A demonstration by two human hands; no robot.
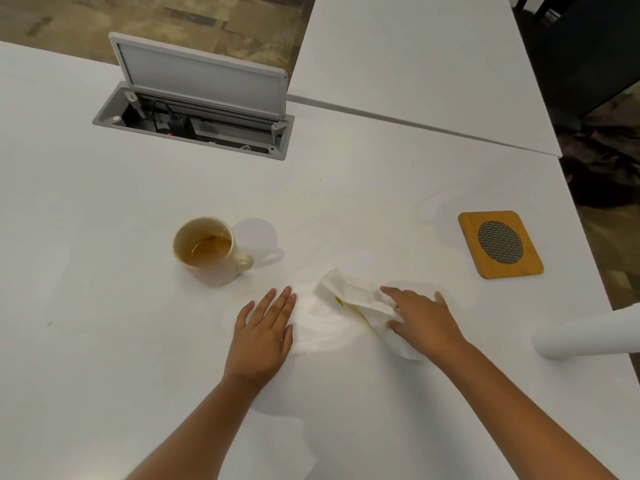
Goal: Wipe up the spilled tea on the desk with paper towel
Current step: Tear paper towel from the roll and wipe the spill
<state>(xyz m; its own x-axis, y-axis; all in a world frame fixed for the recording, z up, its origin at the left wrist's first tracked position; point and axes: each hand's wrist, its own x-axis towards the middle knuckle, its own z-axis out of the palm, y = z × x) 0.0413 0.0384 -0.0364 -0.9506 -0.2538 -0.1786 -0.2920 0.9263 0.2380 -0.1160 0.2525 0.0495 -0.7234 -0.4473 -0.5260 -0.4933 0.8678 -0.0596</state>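
Observation:
A crumpled white paper towel (356,294) lies on the white desk (104,341), with a yellow tea stain along its near edge. My right hand (424,318) presses on the towel's right part, fingers spread and mostly straight. A faint wet sheen (322,327) shows on the desk between my two hands. My left hand (265,330) rests flat on the desk, fingers straight, just left of the wet patch and apart from the towel. A cream mug (207,251) partly filled with tea stands upright beyond my left hand.
A wooden coaster with a mesh centre (500,244) lies at the right. A white paper towel roll (588,336) lies at the right edge. An open cable box with a raised lid (197,109) is set in the desk at the back. A second desk (415,57) adjoins.

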